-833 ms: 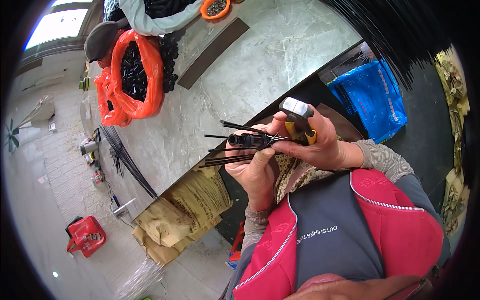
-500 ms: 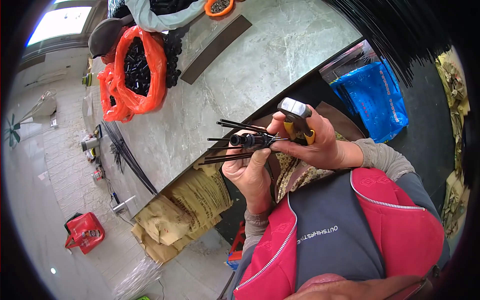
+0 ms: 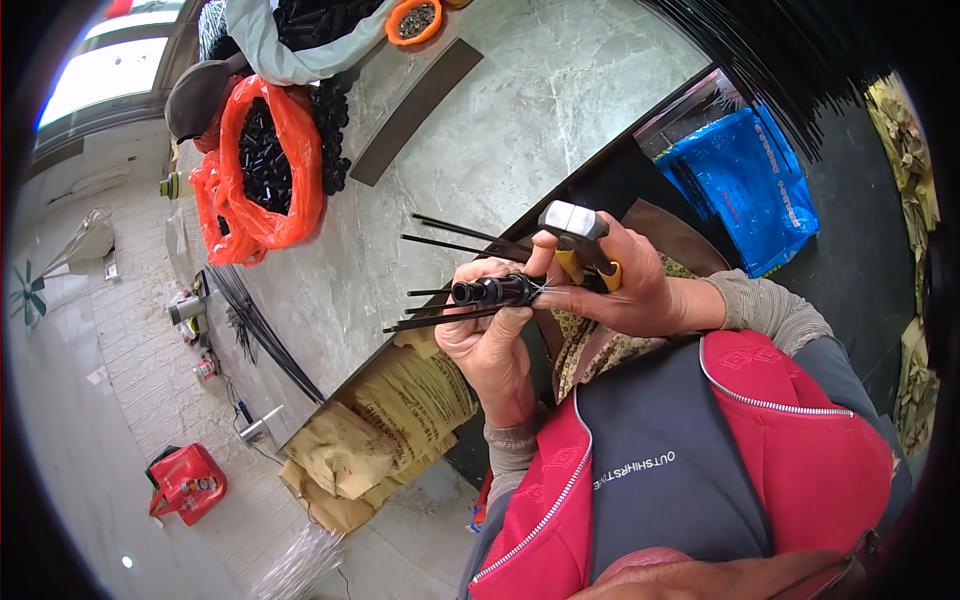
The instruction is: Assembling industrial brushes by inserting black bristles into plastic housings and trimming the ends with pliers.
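My left hand [image 3: 490, 345] is closed around a black ribbed plastic tube [image 3: 490, 291] with several thin black rods [image 3: 440, 320] sticking out around it toward the left. Fine pale wires [image 3: 545, 289] spread from the tube's right end. In my right hand [image 3: 635, 285] is a pair of pliers [image 3: 575, 222] with a blocky metal head and black-and-yellow handles, head pointing up and away from me. The right thumb and fingertips reach to the wires at the tube's end, touching or nearly touching them. Both hands are above my lap, just off the table's near edge.
On the stone-patterned table [image 3: 530, 130] lie a dark curved strip [image 3: 415, 112], a red bag [image 3: 310, 195] of short black tubes and an orange bowl [image 3: 392, 22] of small metal parts. Black rods hang over the far right [image 3: 790, 60], near a blue bag [image 3: 740, 190]. Brown paper sacks [image 3: 345, 470] sit below left.
The tube has turned slightly, and its black rods now fan out at a different angle. My right index finger has moved closer to the tube. The pliers stay in my right hand.
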The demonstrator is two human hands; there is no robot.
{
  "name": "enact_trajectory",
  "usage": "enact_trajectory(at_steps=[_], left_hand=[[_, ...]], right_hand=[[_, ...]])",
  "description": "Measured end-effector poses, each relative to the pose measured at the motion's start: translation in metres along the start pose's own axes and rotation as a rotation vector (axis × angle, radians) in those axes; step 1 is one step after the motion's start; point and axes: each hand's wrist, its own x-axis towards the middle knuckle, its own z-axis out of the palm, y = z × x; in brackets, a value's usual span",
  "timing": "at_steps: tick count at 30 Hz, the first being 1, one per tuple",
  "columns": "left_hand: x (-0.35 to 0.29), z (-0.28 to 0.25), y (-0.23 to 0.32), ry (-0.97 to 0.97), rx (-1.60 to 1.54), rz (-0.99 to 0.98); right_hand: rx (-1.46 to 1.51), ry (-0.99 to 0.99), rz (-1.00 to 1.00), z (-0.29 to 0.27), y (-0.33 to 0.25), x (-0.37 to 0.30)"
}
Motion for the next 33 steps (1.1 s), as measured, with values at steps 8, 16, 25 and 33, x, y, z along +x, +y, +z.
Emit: enact_trajectory(at_steps=[8,16,25,33], left_hand=[[0.006,-0.015,-0.005,0.023,-0.021,-0.064],[0.045,-0.032,-0.001,-0.405,-0.025,-0.226],[0.047,-0.029,-0.020,-0.506,-0.065,-0.018],[0.004,-0.004,-0.008,-0.130,0.075,0.063]], right_hand=[[-0.078,-0.054,-0.010,-0.005,-0.005,0.009],[-0.051,-0.103,-0.004,-0.010,-0.012,0.010],[-0.022,-0.090,0.035,-0.015,0.000,0.000],[0.038,-0.052,-0.016,-0.011,-0.004,0.008]])
